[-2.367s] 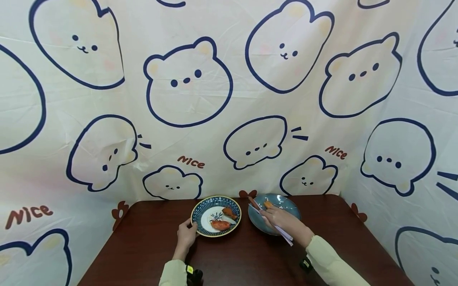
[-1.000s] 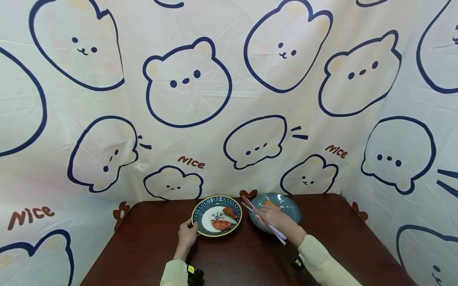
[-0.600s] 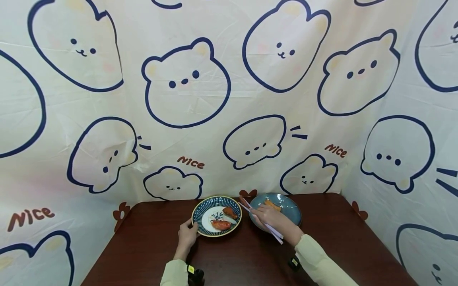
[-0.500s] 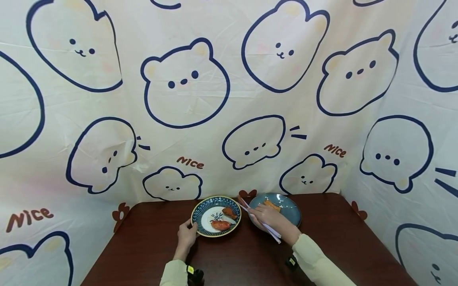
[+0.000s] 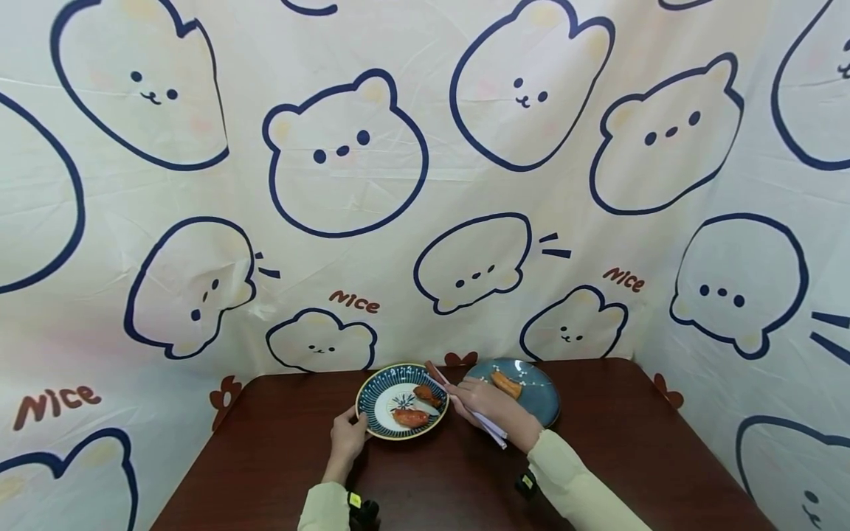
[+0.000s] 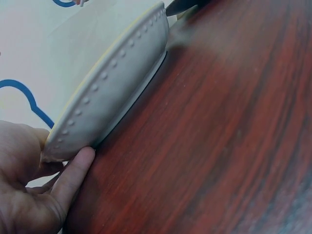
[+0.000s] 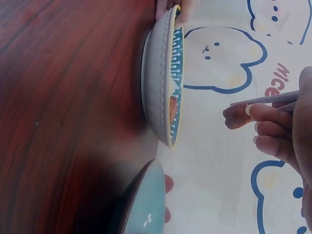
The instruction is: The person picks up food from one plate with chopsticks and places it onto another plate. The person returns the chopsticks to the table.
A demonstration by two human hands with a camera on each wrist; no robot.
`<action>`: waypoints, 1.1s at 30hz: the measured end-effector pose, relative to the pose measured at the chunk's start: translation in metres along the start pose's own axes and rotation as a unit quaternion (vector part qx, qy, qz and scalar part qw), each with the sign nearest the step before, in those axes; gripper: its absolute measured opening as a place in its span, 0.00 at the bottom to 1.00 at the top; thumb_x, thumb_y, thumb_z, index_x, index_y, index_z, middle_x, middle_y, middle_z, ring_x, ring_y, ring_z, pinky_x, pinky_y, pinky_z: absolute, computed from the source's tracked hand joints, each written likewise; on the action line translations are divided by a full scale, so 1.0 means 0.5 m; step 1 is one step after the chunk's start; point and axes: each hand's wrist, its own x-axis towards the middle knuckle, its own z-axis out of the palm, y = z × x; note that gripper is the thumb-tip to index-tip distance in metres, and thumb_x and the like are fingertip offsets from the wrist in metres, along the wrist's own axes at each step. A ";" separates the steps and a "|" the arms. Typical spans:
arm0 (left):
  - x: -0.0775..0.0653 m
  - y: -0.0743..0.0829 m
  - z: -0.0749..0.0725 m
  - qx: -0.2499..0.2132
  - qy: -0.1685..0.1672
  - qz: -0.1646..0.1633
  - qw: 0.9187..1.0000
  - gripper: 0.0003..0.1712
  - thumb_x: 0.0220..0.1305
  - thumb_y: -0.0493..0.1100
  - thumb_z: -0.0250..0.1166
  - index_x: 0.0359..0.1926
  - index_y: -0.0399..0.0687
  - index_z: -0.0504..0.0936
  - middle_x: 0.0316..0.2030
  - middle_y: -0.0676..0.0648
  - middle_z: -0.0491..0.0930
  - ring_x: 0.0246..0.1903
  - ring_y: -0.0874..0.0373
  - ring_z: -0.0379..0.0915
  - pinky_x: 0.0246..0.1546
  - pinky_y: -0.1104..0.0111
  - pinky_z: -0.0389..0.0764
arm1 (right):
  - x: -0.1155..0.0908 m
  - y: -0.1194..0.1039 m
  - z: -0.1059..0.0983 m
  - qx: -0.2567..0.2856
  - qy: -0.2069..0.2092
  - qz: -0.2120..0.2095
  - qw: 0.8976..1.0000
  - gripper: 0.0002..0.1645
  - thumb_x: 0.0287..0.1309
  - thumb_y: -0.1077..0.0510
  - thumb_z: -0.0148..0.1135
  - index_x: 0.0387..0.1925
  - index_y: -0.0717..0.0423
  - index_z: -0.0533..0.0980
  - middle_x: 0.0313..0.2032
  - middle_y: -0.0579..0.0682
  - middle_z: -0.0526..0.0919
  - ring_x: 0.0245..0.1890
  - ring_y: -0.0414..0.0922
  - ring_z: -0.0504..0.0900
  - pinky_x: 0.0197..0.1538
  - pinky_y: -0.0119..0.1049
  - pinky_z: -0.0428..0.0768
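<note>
On my head-camera feed, a dark red-brown tabletop (image 5: pixel 425 487) is running back to a pale cloth backdrop (image 5: pixel 392 265), which is wrapping round the far edge and both sides, carrying navy bear outlines and brown "Nice" lettering. The wood is showing streaky grain and a soft sheen. I'm watching the left hand (image 5: pixel 347 439) pinching the left rim of a patterned plate (image 5: pixel 367 391), where reddish and brown food pieces (image 5: pixel 410 418) are lying. The right hand (image 5: pixel 494 407) is pinching pale purple chopsticks (image 5: pixel 491 429); their tips are holding a brown morsel (image 7: pixel 237 117) clear of the wood, near the patterned plate's far right rim. A blue plate (image 5: pixel 541 398) is resting to the right, bearing a golden strip (image 5: pixel 507 384).
</note>
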 end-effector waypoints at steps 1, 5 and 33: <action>0.000 0.001 0.000 0.000 0.000 0.000 1.000 0.28 0.76 0.37 0.51 0.70 0.24 0.65 0.51 0.26 0.80 0.41 0.46 0.85 0.35 0.65 0.88 | 0.004 -0.001 0.001 0.004 -0.001 -0.001 1.000 0.22 0.72 0.59 0.53 0.62 0.63 0.78 0.40 0.49 0.88 0.38 0.42 0.79 0.45 0.31 0.84; -0.002 0.002 -0.002 -0.001 -0.002 -0.001 1.000 0.28 0.76 0.37 0.51 0.71 0.24 0.65 0.52 0.26 0.79 0.43 0.44 0.85 0.36 0.64 0.88 | 0.017 -0.008 0.006 0.024 0.005 -0.008 1.000 0.22 0.70 0.61 0.55 0.61 0.63 0.79 0.38 0.49 0.87 0.35 0.41 0.77 0.41 0.27 0.81; 0.001 -0.001 0.001 0.005 0.007 -0.005 1.000 0.28 0.76 0.37 0.52 0.70 0.24 0.66 0.51 0.27 0.80 0.43 0.45 0.85 0.34 0.67 0.87 | 0.061 -0.065 0.062 0.061 -0.020 0.003 0.998 0.21 0.76 0.56 0.48 0.59 0.57 0.82 0.43 0.49 0.89 0.38 0.40 0.82 0.45 0.27 0.83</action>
